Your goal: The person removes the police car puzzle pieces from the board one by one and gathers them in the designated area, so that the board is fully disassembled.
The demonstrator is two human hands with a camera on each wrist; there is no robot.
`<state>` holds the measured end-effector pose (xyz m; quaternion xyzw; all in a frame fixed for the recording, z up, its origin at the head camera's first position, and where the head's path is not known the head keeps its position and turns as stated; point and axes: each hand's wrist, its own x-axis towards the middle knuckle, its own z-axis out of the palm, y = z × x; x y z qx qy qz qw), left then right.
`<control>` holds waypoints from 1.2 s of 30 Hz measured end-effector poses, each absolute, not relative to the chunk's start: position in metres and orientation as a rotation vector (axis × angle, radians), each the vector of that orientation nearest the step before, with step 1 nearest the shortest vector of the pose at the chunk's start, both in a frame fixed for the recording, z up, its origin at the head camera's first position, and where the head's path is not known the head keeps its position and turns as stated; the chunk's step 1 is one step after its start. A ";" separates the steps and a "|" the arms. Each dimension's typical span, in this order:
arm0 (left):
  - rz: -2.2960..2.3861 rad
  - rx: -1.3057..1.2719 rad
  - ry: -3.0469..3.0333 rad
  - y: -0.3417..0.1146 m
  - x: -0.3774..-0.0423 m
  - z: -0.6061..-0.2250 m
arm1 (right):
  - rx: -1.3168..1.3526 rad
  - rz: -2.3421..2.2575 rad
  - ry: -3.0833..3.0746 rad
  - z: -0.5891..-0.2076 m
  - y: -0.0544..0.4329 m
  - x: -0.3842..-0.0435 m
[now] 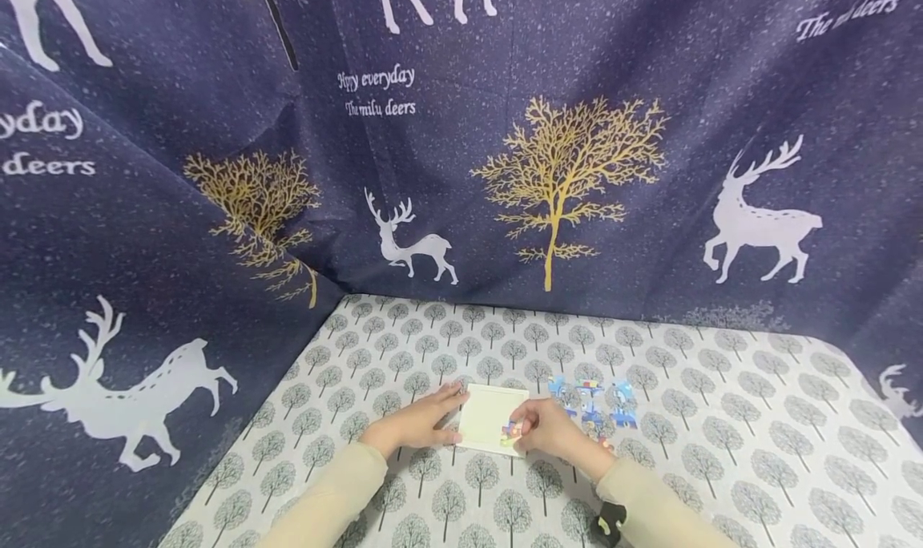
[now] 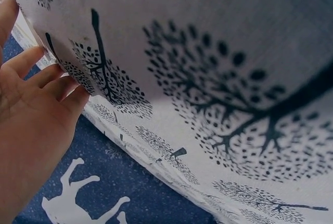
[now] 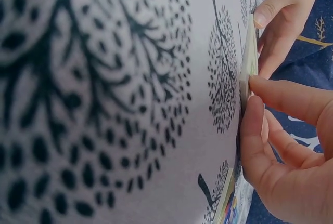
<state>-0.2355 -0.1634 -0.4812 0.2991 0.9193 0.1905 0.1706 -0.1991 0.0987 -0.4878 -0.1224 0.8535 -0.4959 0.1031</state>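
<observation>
A square, pale yellow puzzle tray (image 1: 481,416) with a raised rim lies flat on the tablecloth. My left hand (image 1: 425,420) rests along its left side, fingers extended near the far corner and thumb at the near one. Over the tray's near right corner, my right hand (image 1: 546,428) pinches a multicoloured puzzle piece (image 1: 509,433), partly hidden by the fingers. In the right wrist view, the right thumb and fingertips (image 3: 254,110) meet at the tray's edge (image 3: 246,73). Several blue puzzle pieces (image 1: 623,408) lie to the right of that hand.
The tablecloth (image 1: 447,496) has a printed tree pattern. A black object with a light mark (image 1: 609,524) sits by the right sleeve. Small reddish bits (image 1: 604,444) show beside the right wrist. A dark blue deer-print curtain (image 1: 461,155) hangs behind and at the left.
</observation>
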 end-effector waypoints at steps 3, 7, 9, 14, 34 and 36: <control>0.528 0.854 2.615 -0.163 -0.235 -0.482 | -0.360 -1.480 2.506 -0.489 0.099 -0.199; 0.529 0.859 2.618 -0.163 -0.234 -0.484 | -0.398 -1.483 2.521 -0.490 0.099 -0.198; 0.532 0.859 2.617 -0.163 -0.234 -0.485 | -0.431 -1.477 2.533 -0.490 0.099 -0.198; 0.531 0.862 2.618 -0.163 -0.235 -0.485 | -0.514 -1.454 2.563 -0.490 0.099 -0.198; 0.531 0.879 2.616 -0.165 -0.236 -0.484 | -0.461 -1.644 2.443 -0.482 0.130 -0.198; 0.531 0.882 2.614 -0.164 -0.236 -0.484 | -0.472 -1.660 2.422 -0.480 0.139 -0.199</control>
